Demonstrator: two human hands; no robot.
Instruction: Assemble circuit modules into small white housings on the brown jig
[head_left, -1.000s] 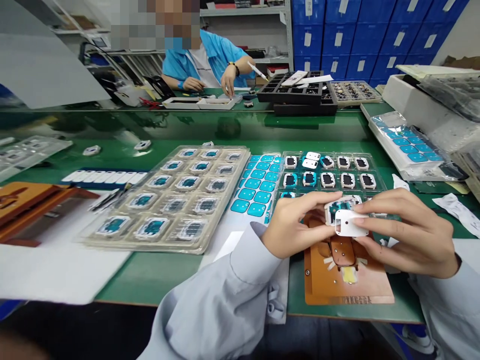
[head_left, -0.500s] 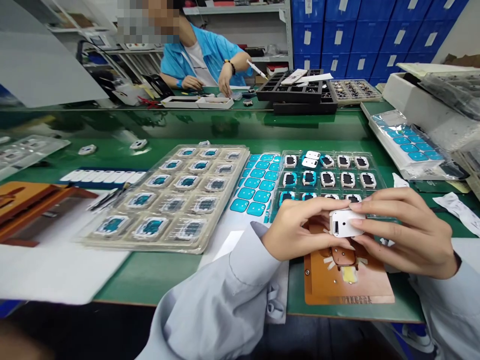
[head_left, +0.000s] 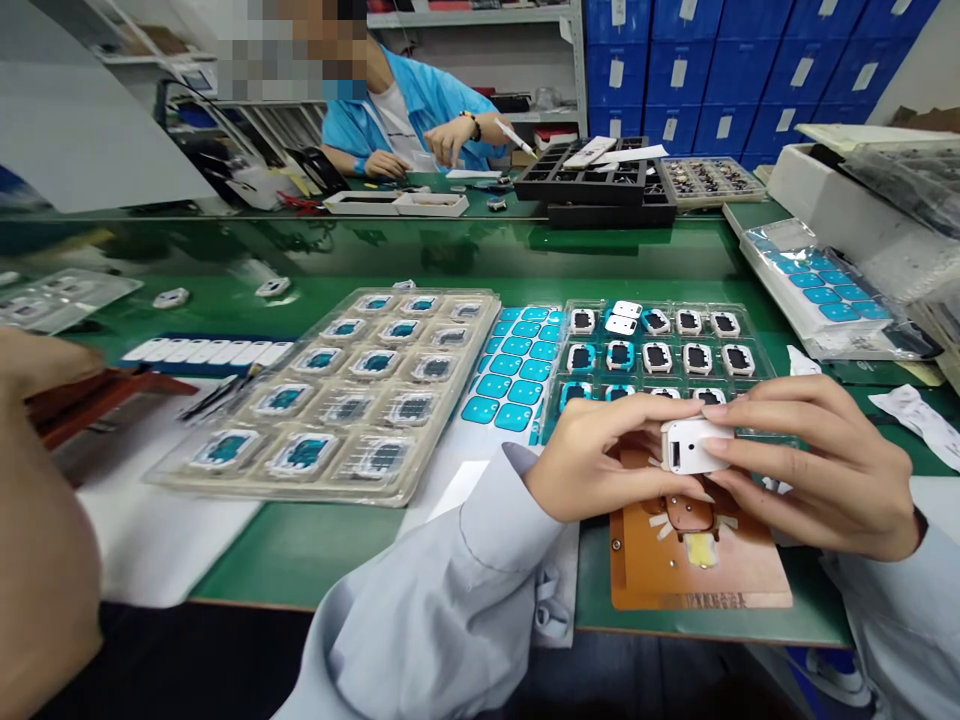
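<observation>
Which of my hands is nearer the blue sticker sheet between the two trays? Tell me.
Left. Your left hand is just right of the sticker sheet; your right hand is farther right, across the white case.

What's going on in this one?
A person's left hand and right hand hold a small white casing between them, with right-hand fingers resting on its face. It is held up over an orange fixture plate. Beyond the hands lies a clear tray of dark-centred frames, with a sheet of blue stickers and another tray to its left. A co-worker sits opposite; someone else's bare arm shows at the left edge.
</observation>
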